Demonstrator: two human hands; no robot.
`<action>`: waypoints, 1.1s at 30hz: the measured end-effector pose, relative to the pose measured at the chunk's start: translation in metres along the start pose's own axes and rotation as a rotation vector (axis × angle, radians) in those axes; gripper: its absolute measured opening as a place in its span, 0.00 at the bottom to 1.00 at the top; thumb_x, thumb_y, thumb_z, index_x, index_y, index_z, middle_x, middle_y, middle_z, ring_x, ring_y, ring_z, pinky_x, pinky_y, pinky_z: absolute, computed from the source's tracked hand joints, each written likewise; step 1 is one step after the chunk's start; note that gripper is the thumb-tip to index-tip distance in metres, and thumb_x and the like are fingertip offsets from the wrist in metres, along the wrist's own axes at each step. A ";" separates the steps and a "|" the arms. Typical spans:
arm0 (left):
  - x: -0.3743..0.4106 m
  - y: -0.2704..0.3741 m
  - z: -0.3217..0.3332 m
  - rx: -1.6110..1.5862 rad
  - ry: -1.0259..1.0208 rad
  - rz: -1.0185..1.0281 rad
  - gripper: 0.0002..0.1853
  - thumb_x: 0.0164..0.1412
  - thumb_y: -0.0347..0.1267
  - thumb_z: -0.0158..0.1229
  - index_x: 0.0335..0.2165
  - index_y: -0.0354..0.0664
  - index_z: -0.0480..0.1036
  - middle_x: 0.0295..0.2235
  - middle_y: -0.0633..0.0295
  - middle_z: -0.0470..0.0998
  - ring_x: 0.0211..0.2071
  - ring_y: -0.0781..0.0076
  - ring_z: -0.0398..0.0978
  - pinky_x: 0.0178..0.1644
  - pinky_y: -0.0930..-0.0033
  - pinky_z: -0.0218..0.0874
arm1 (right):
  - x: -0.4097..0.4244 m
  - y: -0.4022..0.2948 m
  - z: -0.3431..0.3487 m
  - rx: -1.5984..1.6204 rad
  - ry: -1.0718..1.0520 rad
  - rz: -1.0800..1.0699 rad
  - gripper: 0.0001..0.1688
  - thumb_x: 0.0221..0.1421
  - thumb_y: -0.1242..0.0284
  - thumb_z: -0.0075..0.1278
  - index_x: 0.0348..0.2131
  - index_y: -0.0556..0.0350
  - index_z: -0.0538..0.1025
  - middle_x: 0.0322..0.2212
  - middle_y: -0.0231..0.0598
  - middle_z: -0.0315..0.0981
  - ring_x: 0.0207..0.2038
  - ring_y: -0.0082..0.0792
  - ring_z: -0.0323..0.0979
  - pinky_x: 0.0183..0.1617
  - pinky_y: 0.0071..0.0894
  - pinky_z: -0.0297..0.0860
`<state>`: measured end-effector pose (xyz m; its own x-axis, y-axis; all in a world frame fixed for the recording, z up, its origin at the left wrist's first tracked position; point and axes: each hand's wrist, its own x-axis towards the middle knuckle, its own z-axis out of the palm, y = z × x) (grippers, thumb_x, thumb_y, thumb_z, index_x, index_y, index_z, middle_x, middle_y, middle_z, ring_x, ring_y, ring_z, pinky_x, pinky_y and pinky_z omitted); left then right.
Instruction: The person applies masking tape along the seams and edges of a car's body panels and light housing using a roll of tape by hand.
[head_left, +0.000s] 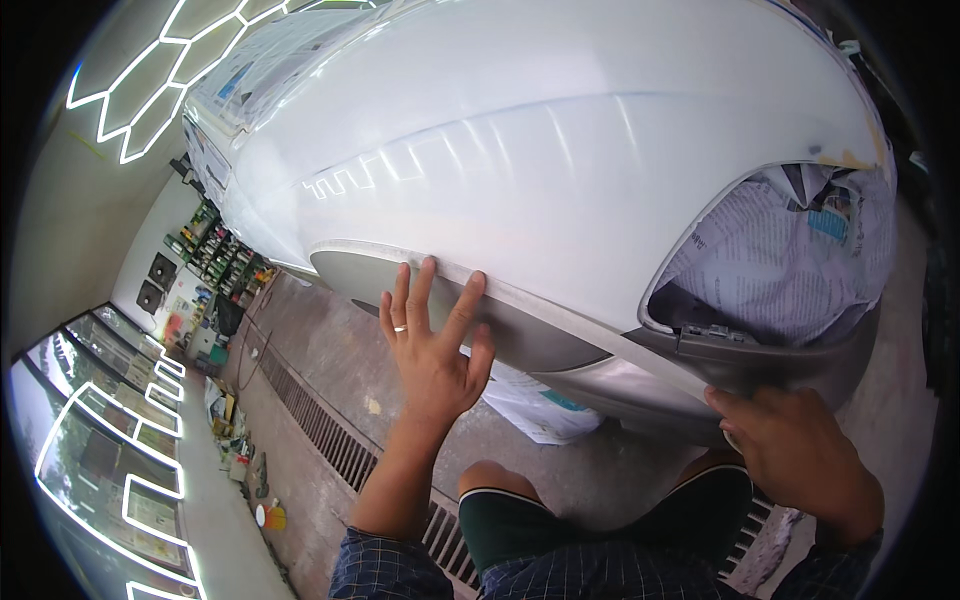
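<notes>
A pale strip of masking tape (555, 309) runs along the lower edge of a car's whitish fender (525, 202), above the wheel arch and a grey lower panel. My left hand (442, 345), wearing a ring, has its fingers spread, with the fingertips resting on the tape. Past the panel's corner the tape stretches free across the dark bumper (795, 367) to my right hand (780, 442), whose thumb and fingers pinch it; part of a roll seems to show under that hand. Crumpled newspaper (757, 255) fills the headlight opening.
More paper (536, 405) hangs low by the wheel. A metal floor grate (322, 427) crosses the concrete floor behind my left arm. Shelves of bottles and cans (217, 251) stand at the far wall, and a yellow can (271, 517) lies on the floor at the left.
</notes>
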<state>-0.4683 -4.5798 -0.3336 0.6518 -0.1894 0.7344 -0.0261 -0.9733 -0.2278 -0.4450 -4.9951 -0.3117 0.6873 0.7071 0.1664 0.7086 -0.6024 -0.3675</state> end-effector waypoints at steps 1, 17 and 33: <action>-0.001 0.005 0.003 -0.014 0.011 0.001 0.35 0.58 0.33 0.62 0.66 0.57 0.77 0.72 0.44 0.63 0.75 0.39 0.56 0.76 0.33 0.40 | 0.000 0.000 0.000 -0.012 -0.009 -0.007 0.20 0.68 0.70 0.58 0.56 0.56 0.83 0.27 0.51 0.79 0.27 0.50 0.79 0.33 0.49 0.73; -0.005 -0.002 0.008 -0.077 0.022 0.065 0.36 0.61 0.35 0.57 0.68 0.43 0.72 0.70 0.49 0.69 0.74 0.42 0.58 0.77 0.36 0.39 | -0.022 0.001 0.008 0.124 0.109 0.025 0.27 0.63 0.74 0.63 0.60 0.54 0.81 0.25 0.43 0.75 0.24 0.41 0.74 0.30 0.45 0.70; 0.010 -0.028 0.001 0.034 0.023 0.190 0.33 0.58 0.31 0.63 0.64 0.43 0.76 0.63 0.47 0.74 0.68 0.40 0.68 0.73 0.35 0.53 | -0.020 0.008 0.031 0.082 0.053 -0.006 0.33 0.63 0.76 0.62 0.67 0.48 0.77 0.24 0.43 0.72 0.22 0.41 0.72 0.28 0.44 0.69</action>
<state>-0.4598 -4.5548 -0.3205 0.6200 -0.3724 0.6906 -0.1208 -0.9150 -0.3850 -0.4580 -5.0029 -0.3459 0.6921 0.6886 0.2163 0.6987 -0.5641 -0.4399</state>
